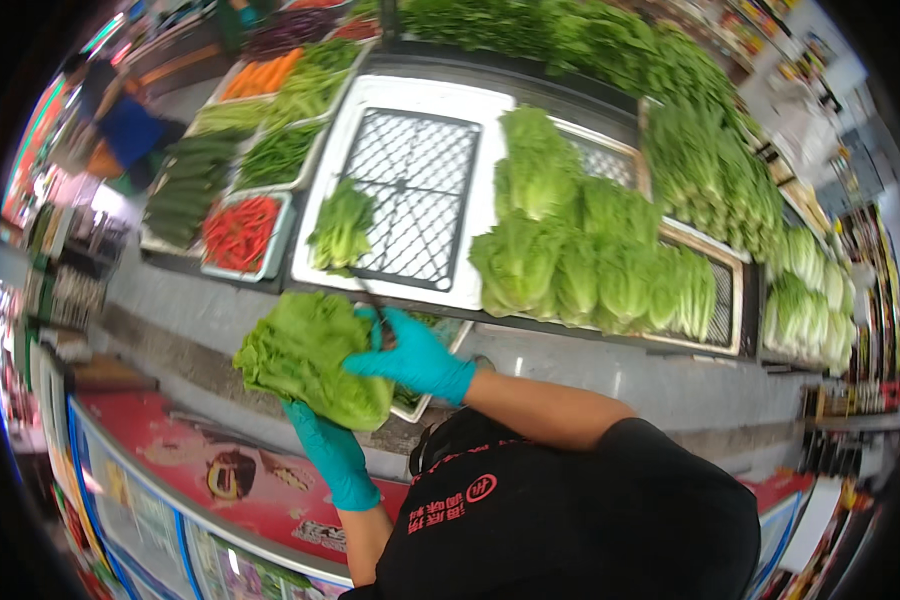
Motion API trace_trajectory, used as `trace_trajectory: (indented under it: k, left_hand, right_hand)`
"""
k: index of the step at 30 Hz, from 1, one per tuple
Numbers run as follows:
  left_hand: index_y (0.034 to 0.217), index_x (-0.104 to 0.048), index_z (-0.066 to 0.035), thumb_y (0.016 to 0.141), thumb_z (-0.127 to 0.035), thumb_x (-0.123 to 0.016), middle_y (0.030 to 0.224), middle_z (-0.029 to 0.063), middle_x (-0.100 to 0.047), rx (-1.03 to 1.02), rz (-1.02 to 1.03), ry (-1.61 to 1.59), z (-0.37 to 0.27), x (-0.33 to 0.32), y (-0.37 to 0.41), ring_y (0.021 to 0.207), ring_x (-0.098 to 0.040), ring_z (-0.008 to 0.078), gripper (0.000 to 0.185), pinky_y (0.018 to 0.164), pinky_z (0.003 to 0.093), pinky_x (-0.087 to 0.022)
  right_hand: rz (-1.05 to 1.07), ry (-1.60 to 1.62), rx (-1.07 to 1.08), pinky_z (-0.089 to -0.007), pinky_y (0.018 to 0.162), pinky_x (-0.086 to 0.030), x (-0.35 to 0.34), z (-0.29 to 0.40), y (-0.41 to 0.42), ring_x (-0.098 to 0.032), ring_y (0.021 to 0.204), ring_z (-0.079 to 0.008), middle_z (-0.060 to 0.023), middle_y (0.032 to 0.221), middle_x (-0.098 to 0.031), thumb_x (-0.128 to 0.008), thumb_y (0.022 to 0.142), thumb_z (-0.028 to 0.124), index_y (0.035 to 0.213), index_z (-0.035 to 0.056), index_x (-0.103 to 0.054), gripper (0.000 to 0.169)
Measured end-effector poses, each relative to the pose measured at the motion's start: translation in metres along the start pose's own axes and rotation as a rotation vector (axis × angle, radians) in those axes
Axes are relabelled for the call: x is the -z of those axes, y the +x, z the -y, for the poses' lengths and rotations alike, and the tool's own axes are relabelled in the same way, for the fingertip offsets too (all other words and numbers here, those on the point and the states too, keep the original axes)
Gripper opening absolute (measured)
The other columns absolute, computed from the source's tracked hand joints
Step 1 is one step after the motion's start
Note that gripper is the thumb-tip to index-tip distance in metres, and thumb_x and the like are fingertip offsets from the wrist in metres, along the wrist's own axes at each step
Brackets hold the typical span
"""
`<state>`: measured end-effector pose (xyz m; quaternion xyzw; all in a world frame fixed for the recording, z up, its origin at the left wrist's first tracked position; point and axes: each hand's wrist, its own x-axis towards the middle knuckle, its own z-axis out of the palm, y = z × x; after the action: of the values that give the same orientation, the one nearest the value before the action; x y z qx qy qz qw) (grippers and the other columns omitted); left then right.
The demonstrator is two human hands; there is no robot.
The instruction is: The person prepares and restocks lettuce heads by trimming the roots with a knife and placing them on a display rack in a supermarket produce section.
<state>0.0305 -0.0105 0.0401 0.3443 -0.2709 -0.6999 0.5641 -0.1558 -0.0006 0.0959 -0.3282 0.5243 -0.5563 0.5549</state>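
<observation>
My left hand (334, 457), in a teal glove, holds a head of green leaf lettuce (307, 349) from below; the lettuce hides its fingers. My right hand (420, 360), gloved alike, lies against the lettuce's right side with its thumb over the leaves. A dark, slender tool (370, 295), perhaps a knife, sticks up out of the right hand; its exact kind cannot be told. Just beyond stands a white tray (311, 259) with a black lattice mat (412, 195) and a small bunch of leafy greens (343, 225) at its left. More lettuce heads (525, 262) are stacked on the right.
Red chillies (241, 234), cucumbers (187, 187) and carrots (262, 75) fill containers at the left. Leafy greens (592, 37) line the back; Chinese cabbages (806, 315) lie far right. A glass-fronted cabinet (135, 495) stands lower left. Another person (124, 124) is at upper left.
</observation>
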Motion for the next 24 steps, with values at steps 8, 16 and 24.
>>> trace_trajectory:
  k: [8, 16, 24]
  left_hand:
    - [0.155, -0.014, -0.004, 0.102, -0.038, -0.045, 0.156, 0.0158, -0.025, 0.058, 0.230, 0.472, 0.032, -0.069, 0.018, 0.139, -0.034, 0.0281, 0.070, 0.113, 0.0413, -0.030]
    - [0.155, -0.011, -0.004, 0.097, -0.037, -0.054, 0.156, 0.0151, -0.025, 0.262, 0.649, 0.605, 0.078, -0.206, 0.040, 0.140, -0.031, 0.0256, 0.079, 0.113, 0.0375, -0.029]
    - [0.154, -0.004, 0.000, 0.089, -0.033, -0.069, 0.157, 0.0228, -0.021, 0.333, 1.023, 0.780, 0.157, -0.397, 0.044, 0.144, -0.026, 0.0310, 0.097, 0.115, 0.0394, -0.027]
  right_hand:
    - [-0.197, -0.384, 0.234, -0.0332, 0.071, -0.049, 0.046, 0.010, -0.015, -0.052, 0.078, -0.0197, -0.0120, 0.099, -0.047, -0.090, 0.064, 0.042, 0.090, -0.0009, -0.055, 0.062]
    - [-0.376, -0.503, 0.201, -0.0351, 0.070, -0.051, 0.182, 0.045, -0.024, -0.059, 0.080, -0.0222, -0.0145, 0.103, -0.055, -0.090, 0.064, 0.037, 0.101, -0.0037, -0.059, 0.063]
    - [-0.626, -0.057, 0.027, -0.0240, 0.063, -0.044, 0.361, 0.089, -0.042, -0.045, 0.070, -0.0068, 0.0046, 0.081, -0.048, -0.087, 0.072, 0.020, 0.119, -0.0002, -0.054, 0.061]
